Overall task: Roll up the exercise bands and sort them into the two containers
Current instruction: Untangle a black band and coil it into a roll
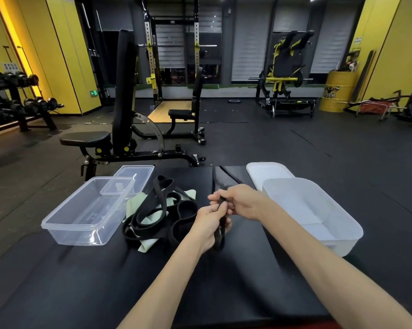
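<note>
Black rubber exercise band (220, 230) is clamped by both hands above the dark padded tabletop (247, 269): left hand (208, 222) fingers closed around its middle, right hand (238, 201) fingers pinched together on its upper end, lower loop hanging toward the tabletop. Pile of black bands (161, 213) with pale green bands (135, 205) lies just left of the hands. Clear plastic container (86, 214) sits left of the pile, its lid (135, 176) behind it; white container (314, 214) sits right, white lid (266, 173) behind
</note>
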A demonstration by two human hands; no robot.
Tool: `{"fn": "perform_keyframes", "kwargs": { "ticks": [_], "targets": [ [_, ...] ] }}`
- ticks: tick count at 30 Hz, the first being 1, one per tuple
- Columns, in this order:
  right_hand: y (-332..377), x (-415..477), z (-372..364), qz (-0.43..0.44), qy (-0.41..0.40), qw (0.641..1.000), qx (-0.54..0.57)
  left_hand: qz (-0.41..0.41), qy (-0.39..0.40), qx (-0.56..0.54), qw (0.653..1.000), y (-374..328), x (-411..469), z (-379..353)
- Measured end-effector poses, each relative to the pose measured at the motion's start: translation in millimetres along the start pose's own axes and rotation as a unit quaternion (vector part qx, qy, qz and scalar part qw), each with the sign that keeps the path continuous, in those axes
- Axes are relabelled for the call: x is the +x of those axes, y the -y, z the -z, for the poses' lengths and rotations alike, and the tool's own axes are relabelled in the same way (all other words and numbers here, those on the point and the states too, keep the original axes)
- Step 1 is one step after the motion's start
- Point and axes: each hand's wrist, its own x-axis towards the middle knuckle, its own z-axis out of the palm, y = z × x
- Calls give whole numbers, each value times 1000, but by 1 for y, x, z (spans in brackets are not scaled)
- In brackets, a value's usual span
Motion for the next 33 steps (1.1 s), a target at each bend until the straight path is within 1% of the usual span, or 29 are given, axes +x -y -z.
{"fn": "perform_keyframes", "kwargs": {
  "ticks": [2, 7, 10, 13, 16, 17, 20, 22, 25, 27, 31, 33],
  "targets": [
    [-1, -5, -2, -4, -16, 1000, 6, 1, 9, 3, 1000, 0, -6, -1],
    [-7, -12, -5, 26, -20, 995, 95, 27, 40, 34, 998, 3, -18, 6],
    [-16, -11, -8, 36, -23, 996, 80, 11, 18, 78, 997, -3, -14, 12],
    [-27, -15, -12, 25, -13, 999, 41, 2, 1, 72, 997, -6, -14, 13],
    [-38, -22, -11, 42, -17, 998, 36, 9, 7, 58, 998, -1, -14, 13],
    [-41, -24, -11, 37, -22, 999, 33, 10, 8, 51, 999, -1, -14, 13],
    [-52, -35, -11, -22, -30, 997, 69, 11, 12, 37, 999, -3, -14, 12],
    [-59, -45, -9, -44, -10, 995, 93, 17, 16, 19, 1000, -5, -15, 12],
    [-69, -58, -5, -44, 36, 994, 94, 27, 7, -3, 1000, -7, -16, 12],
    [-77, -63, -5, -34, 46, 995, 83, 26, 5, 8, 1000, -9, -15, 11],
    [-88, -64, -9, -25, 17, 992, 126, 21, 5, 29, 999, -11, -13, 10],
    [-90, -63, -10, -34, 14, 989, 146, 14, 5, 45, 999, -11, -11, 10]
  ]
}}
